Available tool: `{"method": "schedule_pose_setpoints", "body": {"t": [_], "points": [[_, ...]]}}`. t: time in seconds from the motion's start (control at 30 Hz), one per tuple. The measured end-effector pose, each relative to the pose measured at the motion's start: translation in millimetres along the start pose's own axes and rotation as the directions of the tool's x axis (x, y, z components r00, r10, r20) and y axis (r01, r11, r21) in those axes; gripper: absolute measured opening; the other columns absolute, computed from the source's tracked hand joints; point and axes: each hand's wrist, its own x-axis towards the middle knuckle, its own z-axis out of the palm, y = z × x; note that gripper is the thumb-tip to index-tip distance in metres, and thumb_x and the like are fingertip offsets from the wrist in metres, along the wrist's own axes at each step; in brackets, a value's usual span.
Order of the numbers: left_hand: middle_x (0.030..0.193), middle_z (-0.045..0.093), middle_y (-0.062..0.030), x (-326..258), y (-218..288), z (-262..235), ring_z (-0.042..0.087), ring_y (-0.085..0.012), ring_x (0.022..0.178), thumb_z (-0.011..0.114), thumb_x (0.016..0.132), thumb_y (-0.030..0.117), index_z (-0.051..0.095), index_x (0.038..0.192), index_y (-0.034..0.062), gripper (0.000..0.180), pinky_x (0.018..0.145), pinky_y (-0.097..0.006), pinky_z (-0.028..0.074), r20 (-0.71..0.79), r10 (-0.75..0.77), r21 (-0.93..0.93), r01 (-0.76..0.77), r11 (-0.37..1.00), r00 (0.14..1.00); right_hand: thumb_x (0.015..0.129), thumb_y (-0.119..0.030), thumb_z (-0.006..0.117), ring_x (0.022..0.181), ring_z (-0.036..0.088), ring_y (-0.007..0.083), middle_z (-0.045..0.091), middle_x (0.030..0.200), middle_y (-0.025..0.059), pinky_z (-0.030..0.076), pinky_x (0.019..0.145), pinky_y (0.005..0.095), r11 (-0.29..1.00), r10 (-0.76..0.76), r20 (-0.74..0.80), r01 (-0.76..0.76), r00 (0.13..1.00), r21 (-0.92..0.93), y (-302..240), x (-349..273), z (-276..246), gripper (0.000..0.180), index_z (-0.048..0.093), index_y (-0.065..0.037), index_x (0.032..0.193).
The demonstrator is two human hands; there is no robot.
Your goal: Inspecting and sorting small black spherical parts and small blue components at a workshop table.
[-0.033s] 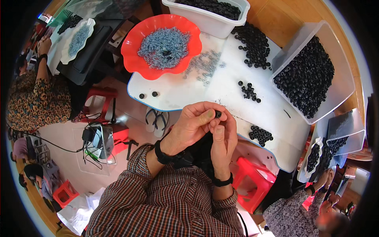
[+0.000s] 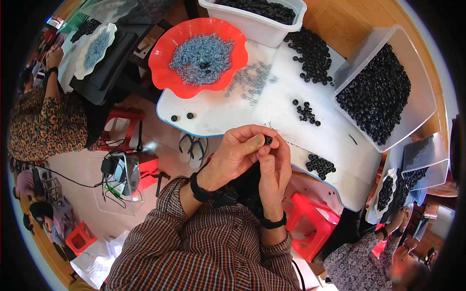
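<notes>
A small black ring-shaped part (image 2: 268, 140) is pinched between the thumb and fingers of my left hand (image 2: 233, 153), just off the table's near edge. My right hand (image 2: 275, 177) is raised beside it, fingers curled up against the left fingertips. Whether the right fingers grip anything is hidden. Close by on the right lies a tight cluster of black ring-shaped parts (image 2: 320, 166). Farther back on the white table (image 2: 272, 114) are a smaller scattered group (image 2: 306, 114) and a larger pile (image 2: 310, 56). Two single black parts (image 2: 182, 117) sit near the left edge.
A red wavy-rimmed bowl (image 2: 160, 60) holds small clear bluish rings, with more strewn beside it. A white tub (image 2: 262, 33) and a tilted translucent bin (image 2: 412, 116) contain black parts. Co-workers sit left (image 2: 48, 121) and lower right (image 2: 359, 262). Red stools (image 2: 310, 228) stand below.
</notes>
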Motion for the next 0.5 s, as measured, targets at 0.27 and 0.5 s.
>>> {"method": "schedule_pose_setpoints", "body": {"t": [0.27, 0.5], "points": [[0.1, 0.067, -0.0118, -2.9, -0.8, 15.8, 0.054, -0.0096, 0.072, 0.056, 0.098, 0.011, 0.061, 0.118, -0.0041, 0.025, 0.067, -0.023, 0.05, -0.014, -0.051, 0.041, 0.051, 0.998, 0.999, 0.089, -0.021, 0.07, 0.122, 0.049, 0.0249, 0.048, 0.137, 0.0195, 0.039, 0.104, 0.0361, 0.992, -0.077, -0.049, 0.072, 0.996, -0.104, 8.5, 6.5, 6.3, 0.065, 0.036, 0.005, 0.138], [0.097, 0.063, -0.0112, 2.7, -6.9, 10.3, 0.052, -0.0095, 0.07, 0.054, 0.098, 0.01, 0.061, 0.113, -0.0051, 0.022, 0.063, -0.024, 0.049, 0.015, 0.03, 0.076, -0.031, 0.997, 0.999, 0.087, -0.018, 0.073, 0.115, 0.053, 0.0212, 0.054, 0.129, 0.0171, 0.042, 0.1, 0.0332, 0.993, -0.086, -0.058, 0.081, 0.995, -0.086, 10.5, 13.1, 8.1, 0.057, 0.043, 0.004, 0.13]]}}
